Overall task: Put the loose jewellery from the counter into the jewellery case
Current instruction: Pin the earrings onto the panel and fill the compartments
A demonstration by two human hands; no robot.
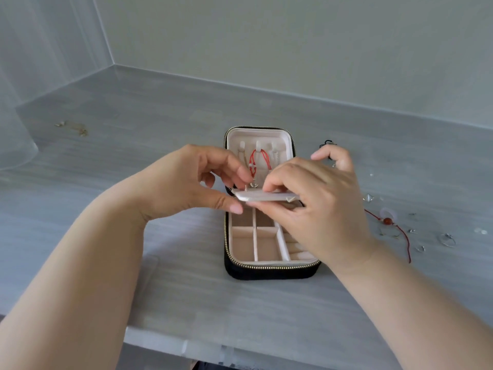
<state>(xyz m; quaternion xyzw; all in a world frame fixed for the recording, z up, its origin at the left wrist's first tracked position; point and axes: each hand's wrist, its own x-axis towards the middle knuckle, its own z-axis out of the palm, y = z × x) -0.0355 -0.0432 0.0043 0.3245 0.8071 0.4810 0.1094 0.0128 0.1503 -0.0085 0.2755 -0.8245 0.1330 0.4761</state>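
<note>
My left hand pinches one end of the pale earring panel, thumb beneath and fingers curled on top. My right hand grips the other end, fingertips on a small silver piece, probably an earring, though it is too tiny to be sure. The panel hovers over the open jewellery case. I judge I'm pinning it on, which needs a fine, steady push. The red cord bracelet and ring wait on the counter.
</note>
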